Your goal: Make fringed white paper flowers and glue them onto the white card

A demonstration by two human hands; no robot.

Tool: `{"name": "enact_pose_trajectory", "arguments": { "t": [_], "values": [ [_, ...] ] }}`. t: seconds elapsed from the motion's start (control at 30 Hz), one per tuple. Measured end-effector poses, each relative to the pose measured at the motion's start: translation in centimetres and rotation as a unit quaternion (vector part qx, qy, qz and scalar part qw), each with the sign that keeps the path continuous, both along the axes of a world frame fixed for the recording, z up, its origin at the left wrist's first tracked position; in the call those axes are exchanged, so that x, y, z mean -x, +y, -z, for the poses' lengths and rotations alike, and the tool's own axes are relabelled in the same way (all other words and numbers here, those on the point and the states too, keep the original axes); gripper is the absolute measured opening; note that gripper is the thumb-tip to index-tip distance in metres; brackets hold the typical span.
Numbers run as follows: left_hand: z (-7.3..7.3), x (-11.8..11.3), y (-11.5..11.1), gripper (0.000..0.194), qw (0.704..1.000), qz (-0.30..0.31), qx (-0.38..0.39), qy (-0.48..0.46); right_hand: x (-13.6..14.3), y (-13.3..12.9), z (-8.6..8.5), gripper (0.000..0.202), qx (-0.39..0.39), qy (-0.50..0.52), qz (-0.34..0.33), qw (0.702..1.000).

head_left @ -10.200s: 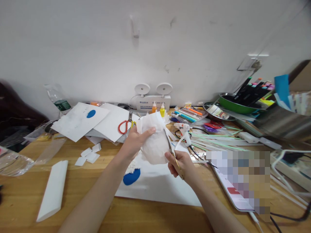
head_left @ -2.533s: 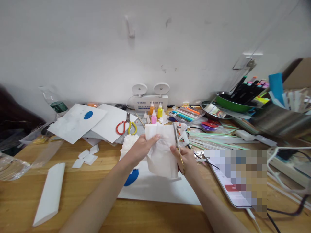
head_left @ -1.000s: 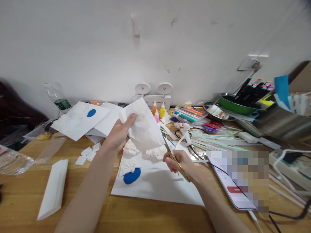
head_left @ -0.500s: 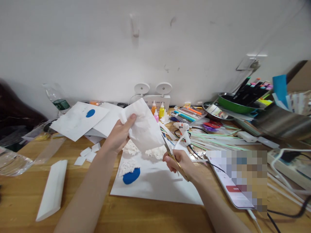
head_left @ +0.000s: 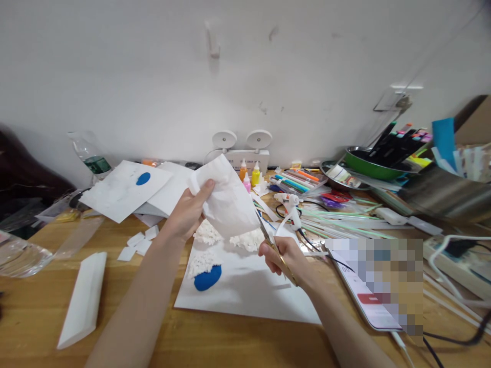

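Observation:
My left hand [head_left: 191,212] pinches a sheet of white tissue paper [head_left: 228,199] by its left edge, thumb on top. My right hand [head_left: 283,258] is closed round a pair of gold-handled scissors [head_left: 276,250], whose blades meet the paper's right edge. Below lies a white sheet [head_left: 245,291] on the table. On it are fluffy white clumps, one [head_left: 207,233] under my left fingers and another [head_left: 247,240] by the scissors. A third clump [head_left: 202,265] partly covers a blue oval [head_left: 208,279].
A white hot glue gun [head_left: 289,209] and several thin sticks lie to the right. Nearer is a phone [head_left: 364,291] with a cable. Small paint bottles [head_left: 255,174] stand behind. At left lie a folded white paper pack [head_left: 83,301] and small white squares [head_left: 136,245].
Hardly anything differs. The scissors and my right fingers have shifted very slightly; the paper stays in my left hand in the same place.

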State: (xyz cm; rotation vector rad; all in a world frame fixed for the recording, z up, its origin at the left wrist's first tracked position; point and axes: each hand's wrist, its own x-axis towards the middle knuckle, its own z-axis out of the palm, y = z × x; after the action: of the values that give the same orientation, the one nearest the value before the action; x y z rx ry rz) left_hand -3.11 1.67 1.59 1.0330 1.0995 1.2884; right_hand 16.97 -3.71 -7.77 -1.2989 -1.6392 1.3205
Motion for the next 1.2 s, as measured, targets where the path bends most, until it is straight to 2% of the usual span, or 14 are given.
{"name": "enact_pose_trajectory", "arguments": {
  "t": [0.43,1.2],
  "values": [
    [0.13,0.13,0.19,0.033,1.000,-0.001,-0.005,-0.008,0.23,0.07,0.20,0.050,0.008,0.000,0.015,1.000],
    [0.08,0.38,0.26,0.032,1.000,0.003,-0.003,-0.008,0.61,0.18,0.33,0.043,0.052,-0.005,0.035,0.998]
  ]
}}
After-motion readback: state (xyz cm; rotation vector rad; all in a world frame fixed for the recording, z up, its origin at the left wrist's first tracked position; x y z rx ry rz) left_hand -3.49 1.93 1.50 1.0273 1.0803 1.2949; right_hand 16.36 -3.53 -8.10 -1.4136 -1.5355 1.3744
